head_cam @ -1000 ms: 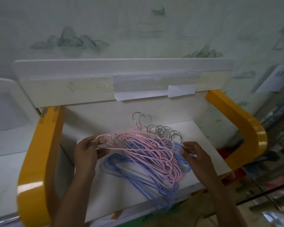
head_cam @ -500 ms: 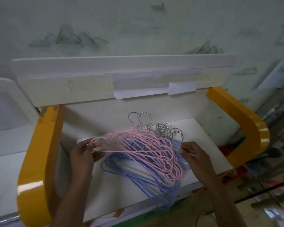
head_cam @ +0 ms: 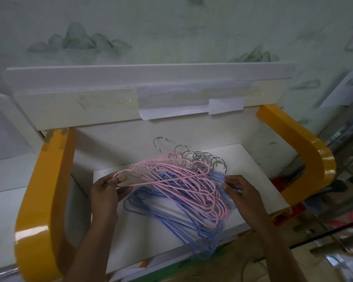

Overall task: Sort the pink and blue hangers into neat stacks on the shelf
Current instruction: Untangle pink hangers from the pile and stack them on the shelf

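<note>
A tangled heap of wire hangers lies on the white shelf [head_cam: 151,241]. Several pink hangers [head_cam: 183,186] sit on top of several blue hangers [head_cam: 171,218], with their metal hooks [head_cam: 200,159] bunched toward the back. My left hand [head_cam: 108,192] pinches the left end of a pink hanger, which is raised slightly off the heap. My right hand [head_cam: 240,190] rests at the right side of the heap, its fingertips on the blue hanger ends there. The blue hangers reach past the shelf's front edge.
Two yellow curved side arms, the left arm [head_cam: 37,200] and the right arm [head_cam: 306,159], frame the shelf. A white upper ledge [head_cam: 147,78] with taped paper strips [head_cam: 192,104] overhangs the back. Clutter lies on the floor at the right.
My left hand has drawn the pink hanger's left end a little further left and up; one hook now stands apart from the bunch. My right hand stays at the heap's right side.
</note>
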### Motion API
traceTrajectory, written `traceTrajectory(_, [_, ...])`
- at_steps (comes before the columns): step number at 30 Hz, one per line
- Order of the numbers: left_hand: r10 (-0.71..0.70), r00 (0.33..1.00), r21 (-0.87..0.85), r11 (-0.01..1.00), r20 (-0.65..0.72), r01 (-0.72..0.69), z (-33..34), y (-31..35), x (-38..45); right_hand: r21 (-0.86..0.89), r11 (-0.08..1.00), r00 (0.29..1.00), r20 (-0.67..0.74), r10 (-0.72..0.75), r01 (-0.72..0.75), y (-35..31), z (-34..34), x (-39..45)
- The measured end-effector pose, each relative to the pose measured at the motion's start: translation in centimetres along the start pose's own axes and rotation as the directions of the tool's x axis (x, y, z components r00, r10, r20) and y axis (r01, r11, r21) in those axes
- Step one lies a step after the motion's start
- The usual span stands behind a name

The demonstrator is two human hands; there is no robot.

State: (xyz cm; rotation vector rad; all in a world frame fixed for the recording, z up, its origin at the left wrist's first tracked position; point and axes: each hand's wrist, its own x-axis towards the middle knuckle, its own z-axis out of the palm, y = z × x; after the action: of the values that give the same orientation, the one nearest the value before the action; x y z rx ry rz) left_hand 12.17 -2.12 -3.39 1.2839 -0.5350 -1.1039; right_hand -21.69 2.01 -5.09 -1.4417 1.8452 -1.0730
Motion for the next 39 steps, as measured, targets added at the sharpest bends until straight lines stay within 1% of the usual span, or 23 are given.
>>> traceTrajectory(6, [0.059,0.998,-0.013,0.998,-0.026,-0.060,-0.6,0.4,0.2,-0.029,1.000,0.997,0.072,0.011,-0.009,-0.2,0.8,0.3])
traceTrajectory(10, [0.084,0.996,-0.009,0.996,-0.019,-0.084,-0.7,0.6,0.2,-0.090,0.996,0.997,0.071,-0.010,0.017,-0.8,2.1,0.6])
traceTrajectory(14, [0.115,0.993,-0.002,0.993,0.005,-0.115,-0.6,0.8,0.4,-0.189,0.982,0.999,0.053,0.012,-0.001,-0.7,3.0,1.1])
traceTrajectory(16, [0.129,0.992,-0.010,0.992,0.019,-0.128,-0.6,1.1,0.4,-0.178,0.984,0.998,0.062,0.025,-0.014,-0.9,3.1,1.2])
traceTrajectory(18, [0.137,0.990,-0.028,0.990,0.024,-0.137,-0.5,1.3,0.6,-0.142,0.990,0.999,0.054,0.008,-0.001,-1.3,2.9,1.2])
traceTrajectory(20, [0.147,0.989,-0.048,0.988,0.024,-0.146,-0.3,1.6,0.7,-0.071,0.997,1.000,0.013,-0.025,0.025,-2.1,2.5,1.1])
traceTrajectory(23, [0.167,0.985,-0.062,0.984,0.038,-0.165,-0.2,1.9,0.8,0.126,0.991,0.999,-0.008,-0.046,0.047,-3.0,2.0,1.1])
traceTrajectory(25, [0.170,0.984,-0.066,0.984,0.044,-0.167,-0.2,2.1,0.6,0.278,0.960,0.999,0.010,-0.041,0.037,-3.0,2.0,1.1])
traceTrajectory(27, [0.177,0.983,-0.069,0.982,0.049,-0.173,-0.3,2.3,0.2,0.385,0.923,1.000,0.020,-0.021,0.011,-2.9,1.9,1.0])
traceTrajectory(30, [0.185,0.982,-0.063,0.981,0.047,-0.182,-0.6,2.7,-0.7,0.414,0.910,1.000,-0.014,-0.013,0.018,-2.8,1.4,0.3])
traceTrajectory(33, [0.196,0.980,-0.066,0.979,0.032,-0.193,-1.2,2.9,-2.1,0.443,0.896,1.000,-0.011,0.001,0.004,-2.1,0.5,-0.3])
traceTrajectory(36, [0.217,0.976,-0.073,0.974,0.024,-0.215,-1.7,3.2,-4.0,0.502,0.865,0.999,0.018,-0.026,0.014,-1.4,-0.6,-1.0])
traceTrajectory(39, [0.242,0.970,-0.059,0.969,0.007,-0.241,-2.3,3.4,-6.9,0.518,0.854,0.996,0.041,-0.074,0.042,-1.5,-1.9,-2.4])
